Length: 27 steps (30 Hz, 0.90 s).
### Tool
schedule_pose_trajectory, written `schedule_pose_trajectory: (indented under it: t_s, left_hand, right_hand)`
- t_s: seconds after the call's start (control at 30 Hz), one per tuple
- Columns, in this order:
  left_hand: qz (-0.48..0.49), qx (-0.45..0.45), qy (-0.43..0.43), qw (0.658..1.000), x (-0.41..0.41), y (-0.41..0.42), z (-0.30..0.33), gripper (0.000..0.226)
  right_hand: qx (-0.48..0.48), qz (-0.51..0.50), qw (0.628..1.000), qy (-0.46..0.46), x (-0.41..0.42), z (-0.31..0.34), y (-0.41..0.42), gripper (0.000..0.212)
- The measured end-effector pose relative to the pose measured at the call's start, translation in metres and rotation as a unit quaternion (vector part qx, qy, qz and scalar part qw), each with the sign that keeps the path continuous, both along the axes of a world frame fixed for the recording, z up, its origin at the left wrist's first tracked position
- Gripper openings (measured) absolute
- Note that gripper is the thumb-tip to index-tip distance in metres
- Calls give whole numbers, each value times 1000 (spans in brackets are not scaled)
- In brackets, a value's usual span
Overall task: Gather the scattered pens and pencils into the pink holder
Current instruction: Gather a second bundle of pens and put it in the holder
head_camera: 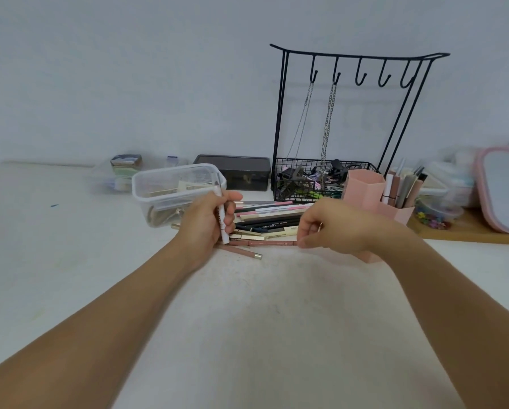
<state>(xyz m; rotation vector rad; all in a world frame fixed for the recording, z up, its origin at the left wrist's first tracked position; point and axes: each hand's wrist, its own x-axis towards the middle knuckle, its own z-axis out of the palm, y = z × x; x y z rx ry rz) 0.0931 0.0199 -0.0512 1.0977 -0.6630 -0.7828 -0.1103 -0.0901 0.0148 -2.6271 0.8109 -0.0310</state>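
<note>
A pile of pens and pencils lies on the white table between my hands. My left hand is shut on a white pen, held nearly upright at the pile's left end. My right hand pinches the right end of a pink pencil at the pile's near edge. One more pink pencil with a metal cap lies closest to me. The pink holder stands just behind my right hand, with several pens upright in its right compartment.
A clear plastic tub stands behind my left hand. Behind the pile are a dark box and a black wire rack with chains and a basket of clips. A wooden board with containers lies at right.
</note>
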Motion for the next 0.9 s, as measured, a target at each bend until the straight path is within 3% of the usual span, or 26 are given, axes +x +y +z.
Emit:
schedule_pose_trajectory:
  t_s: [0.2,0.37,0.57,0.67,0.73,0.83,0.9]
  left_hand:
    - [-3,-3,-9,1000,-3,2,2,30]
    - [-3,-8,-19,1000,-2,3,1,28]
    - [-4,-38,-26,999,-3,3,4,27]
    - [18,-45,12,999,3,6,9,25]
    - [32,-52,53,997,8,8,13,34]
    - [51,-75,105,990,17,10,17,50]
    - [57,-79,112,989,17,10,17,48]
  right_hand:
    - [5,19,1000,-15,17,-25,13,6]
    - [12,-11,992,-126,31,-40,31,18]
    - [-2,23,995,-100,39,-47,45,18]
    - [3,22,997,-71,31,-32,36,19]
    - [16,7,998,-67,21,-16,24,21]
    - [58,-21,992,-109,5,1,9,21]
    - [115,-39,980,-159,-2,6,4,23]
